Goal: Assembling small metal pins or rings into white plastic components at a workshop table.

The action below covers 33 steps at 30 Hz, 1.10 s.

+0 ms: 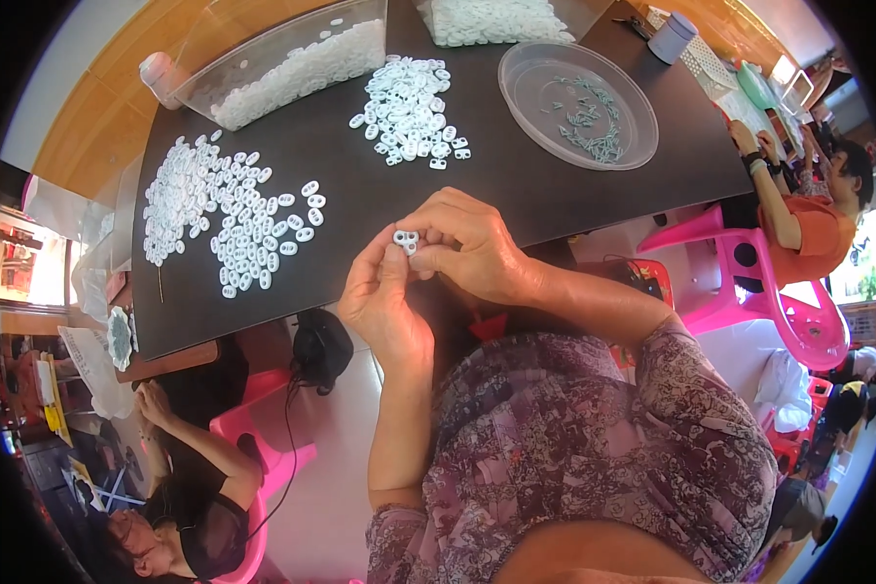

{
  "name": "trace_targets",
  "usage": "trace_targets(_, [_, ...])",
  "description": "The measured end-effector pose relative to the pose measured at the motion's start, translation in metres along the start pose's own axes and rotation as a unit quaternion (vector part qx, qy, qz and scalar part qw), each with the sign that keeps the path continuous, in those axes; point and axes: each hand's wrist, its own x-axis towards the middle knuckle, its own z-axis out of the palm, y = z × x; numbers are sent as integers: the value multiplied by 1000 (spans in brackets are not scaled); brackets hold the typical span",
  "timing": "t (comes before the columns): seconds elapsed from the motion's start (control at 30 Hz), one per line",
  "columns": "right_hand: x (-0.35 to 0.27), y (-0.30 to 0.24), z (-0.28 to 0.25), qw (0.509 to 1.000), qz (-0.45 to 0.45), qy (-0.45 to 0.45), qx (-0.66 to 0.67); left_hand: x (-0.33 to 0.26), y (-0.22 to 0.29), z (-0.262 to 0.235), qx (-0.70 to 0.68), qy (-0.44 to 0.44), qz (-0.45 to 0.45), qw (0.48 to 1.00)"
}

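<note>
My left hand (pixel 391 307) and my right hand (pixel 477 243) meet in front of the table's near edge. Between their fingertips they pinch a small white plastic piece (pixel 406 237) with dark holes; the fingers partly cover it, so whether it is one piece or two joined I cannot tell. Beyond my hands lies a pile of similar white pieces with holes (pixel 409 112). To the left spreads a pile of white oval pieces with dark slots (pixel 253 234). At the right, a round clear plastic lid or tray (pixel 521 107) holds many small grey-green parts.
Two clear bins, one at the back left (pixel 200 83) and one at the back middle (pixel 579 24), hold more white pieces on the dark table (pixel 311 136). A cup (pixel 674 37) stands back right. People sit on pink chairs (pixel 720 234) at right and lower left.
</note>
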Motion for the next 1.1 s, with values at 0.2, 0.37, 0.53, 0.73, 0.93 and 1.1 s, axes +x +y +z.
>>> trace_targets(0.2, [-1,-1,0,1000,14,-13,21,0,-3,-6,40,-29,42,998])
trace_targets(0.37, [-2,-3,6,997,7,39,69,-2,-6,-4,33,-20,74,997])
trace_targets(0.53, [-4,-7,5,997,16,34,69,-2,-12,-9,65,-38,124,989])
trace_targets(0.73, [-5,-8,6,997,3,24,68,0,-20,-16,32,-57,141,988])
trace_targets(0.93, [-6,-3,8,998,-16,7,54,0,-22,-16,8,-59,137,989])
trace_targets(1.1, [-5,-14,10,994,27,43,92,-1,-18,-13,-3,-32,120,992])
